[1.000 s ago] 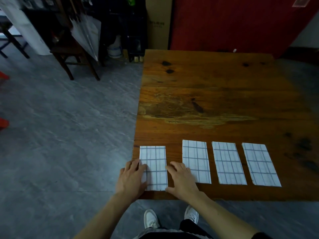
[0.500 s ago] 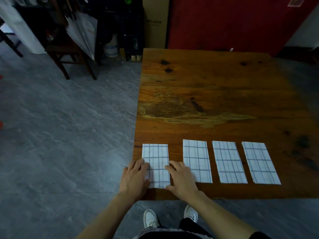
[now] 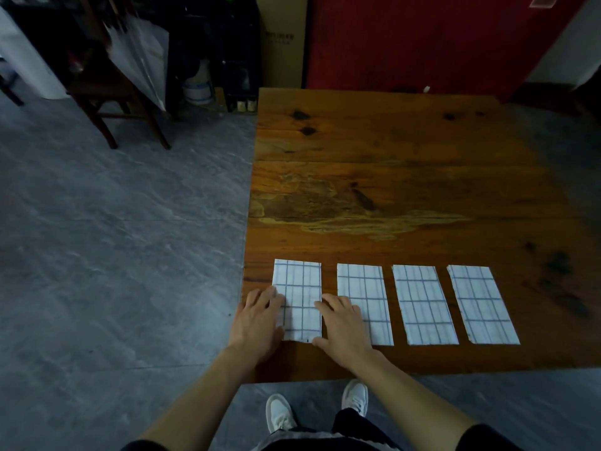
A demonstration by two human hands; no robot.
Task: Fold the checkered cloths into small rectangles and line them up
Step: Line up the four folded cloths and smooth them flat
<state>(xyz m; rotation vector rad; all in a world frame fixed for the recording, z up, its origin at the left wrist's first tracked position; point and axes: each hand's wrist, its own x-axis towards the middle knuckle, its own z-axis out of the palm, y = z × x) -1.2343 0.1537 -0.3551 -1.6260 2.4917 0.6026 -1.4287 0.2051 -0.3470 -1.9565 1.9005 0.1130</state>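
Four folded checkered cloths lie in a row along the near edge of the wooden table (image 3: 406, 177), long sides parallel, narrow gaps of bare wood between them.

Cloth 1 (image 3: 300, 288), leftmost, sits near the table's front-left corner; its left edge runs close to the table's left edge, its near end stops short of the front edge. The gap to cloth 2 (image 3: 362, 288) is wider than the other gaps. Cloth 3 (image 3: 422, 304) and cloth 4 (image 3: 481, 304) follow to the right, both slightly skewed, near ends angled rightward.

L hand (image 3: 258, 320): flat, fingers extended, not gripping; fingertips overlap cloth 1's left edge, palm on wood at the table's corner. R hand (image 3: 341, 323): flat, fingers extended, not gripping; fingertips touch cloth 1's right edge, palm spans the gap and covers the near-left part of cloth 2.

Open room: far half of the table is bare wood w/ dark knots and a pale worn patch; a strip remains right of cloth 4. Grey floor (image 3: 113, 255) lies left of the table; a wooden chair (image 3: 110, 102) stands well apart at far left.
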